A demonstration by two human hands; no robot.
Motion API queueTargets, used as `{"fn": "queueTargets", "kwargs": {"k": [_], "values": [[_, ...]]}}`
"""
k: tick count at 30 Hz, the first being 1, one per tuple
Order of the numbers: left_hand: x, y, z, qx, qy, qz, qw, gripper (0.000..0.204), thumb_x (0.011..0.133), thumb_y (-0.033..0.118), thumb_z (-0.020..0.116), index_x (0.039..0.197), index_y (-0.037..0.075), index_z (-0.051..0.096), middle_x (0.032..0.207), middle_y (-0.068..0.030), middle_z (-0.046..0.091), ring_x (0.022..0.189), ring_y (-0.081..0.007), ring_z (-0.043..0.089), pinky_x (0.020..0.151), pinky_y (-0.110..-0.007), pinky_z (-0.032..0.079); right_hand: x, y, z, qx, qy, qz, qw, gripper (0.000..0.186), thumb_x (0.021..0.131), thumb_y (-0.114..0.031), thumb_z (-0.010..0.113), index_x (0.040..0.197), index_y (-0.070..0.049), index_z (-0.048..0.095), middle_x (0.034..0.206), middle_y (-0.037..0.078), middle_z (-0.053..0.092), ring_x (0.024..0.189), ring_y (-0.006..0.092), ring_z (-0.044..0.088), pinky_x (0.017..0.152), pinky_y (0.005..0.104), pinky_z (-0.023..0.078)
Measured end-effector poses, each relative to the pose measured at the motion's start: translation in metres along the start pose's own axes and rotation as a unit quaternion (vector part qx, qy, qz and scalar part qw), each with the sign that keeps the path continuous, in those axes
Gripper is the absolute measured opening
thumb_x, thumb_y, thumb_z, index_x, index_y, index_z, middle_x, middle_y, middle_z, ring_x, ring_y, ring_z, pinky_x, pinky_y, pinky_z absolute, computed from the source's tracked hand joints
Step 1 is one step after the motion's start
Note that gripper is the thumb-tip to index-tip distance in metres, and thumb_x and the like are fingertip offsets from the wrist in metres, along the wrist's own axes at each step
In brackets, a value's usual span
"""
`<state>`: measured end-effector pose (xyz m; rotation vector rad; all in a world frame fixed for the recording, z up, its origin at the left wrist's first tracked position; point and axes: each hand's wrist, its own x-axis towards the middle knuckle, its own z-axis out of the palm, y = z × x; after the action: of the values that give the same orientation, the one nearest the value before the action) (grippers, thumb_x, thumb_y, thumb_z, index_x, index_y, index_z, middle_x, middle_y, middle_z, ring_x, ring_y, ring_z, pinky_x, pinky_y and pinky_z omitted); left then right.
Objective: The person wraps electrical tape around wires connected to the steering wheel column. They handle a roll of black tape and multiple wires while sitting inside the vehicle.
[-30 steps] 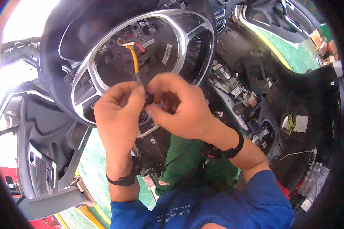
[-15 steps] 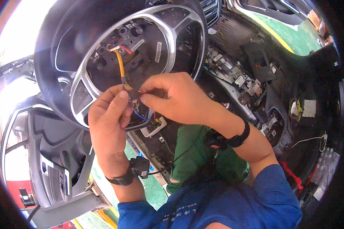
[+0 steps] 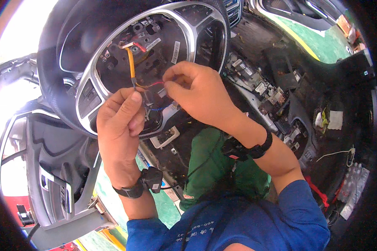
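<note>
A yellow-sleeved wiring harness [image 3: 132, 62] comes out of the open centre of the steering wheel [image 3: 189, 37] and ends in thin loose wires. Near the lower end of the sleeve, my left hand [image 3: 120, 115] is closed in a pinch on the harness wires. To its right, my right hand [image 3: 201, 90] pinches the red wire [image 3: 156, 83] and holds it out taut to the side. A blue wire [image 3: 157, 109] hangs in a curve below, between the two hands. My fingertips hide the wire ends.
At left the car door [image 3: 56, 167] stands open. A stripped centre console [image 3: 266, 90] with exposed connectors runs along the right. Farther right, a pale cloth [image 3: 336, 120] lies on the dark floor. A white-rimmed part [image 3: 166, 137] sits below the wheel.
My right hand has moved up and to the right, away from my left hand, drawing the red wire out straight. My left hand stays nearly in place.
</note>
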<state>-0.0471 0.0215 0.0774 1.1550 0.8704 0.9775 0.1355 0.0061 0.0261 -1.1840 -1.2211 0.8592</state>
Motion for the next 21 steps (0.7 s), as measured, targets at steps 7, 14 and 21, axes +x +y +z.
{"fn": "queueTargets", "kwargs": {"k": [7, 14, 21], "values": [[0.001, 0.000, -0.003, -0.005, -0.013, 0.001, 1.000, 0.019, 0.094, 0.016, 0.064, 0.104, 0.000, 0.060, 0.065, 0.0056, 0.045, 0.050, -0.0031, 0.035, 0.043, -0.018, 0.023, -0.002, -0.017, -0.006, 0.019, -0.056, -0.136, 0.989, 0.019, 0.083, -0.010, 0.064, 0.099, 0.002, 0.065, 0.088, 0.015, 0.069, 0.077, 0.0201, 0.068, 0.069, 0.0338, 0.055], [0.000, -0.001, 0.003, -0.016, -0.001, -0.005, 1.000, 0.019, 0.094, 0.019, 0.067, 0.098, 0.003, 0.059, 0.065, 0.0054, 0.046, 0.050, -0.0026, 0.035, 0.043, -0.018, 0.023, 0.016, -0.033, -0.020, 0.131, -0.241, 0.022, 0.962, 0.020, 0.087, -0.016, 0.067, 0.095, 0.002, 0.067, 0.084, 0.004, 0.067, 0.074, 0.0083, 0.060, 0.064, 0.0250, 0.049], [-0.001, -0.005, 0.000, -0.034, -0.011, -0.006, 0.999, 0.018, 0.093, 0.019, 0.068, 0.095, 0.004, 0.058, 0.066, 0.0057, 0.045, 0.051, -0.0020, 0.036, 0.043, -0.018, 0.023, 0.016, -0.059, -0.028, 0.036, -0.270, 0.102, 0.957, 0.018, 0.086, -0.017, 0.068, 0.092, -0.001, 0.067, 0.080, -0.002, 0.063, 0.075, 0.0050, 0.057, 0.069, 0.0217, 0.045]]}}
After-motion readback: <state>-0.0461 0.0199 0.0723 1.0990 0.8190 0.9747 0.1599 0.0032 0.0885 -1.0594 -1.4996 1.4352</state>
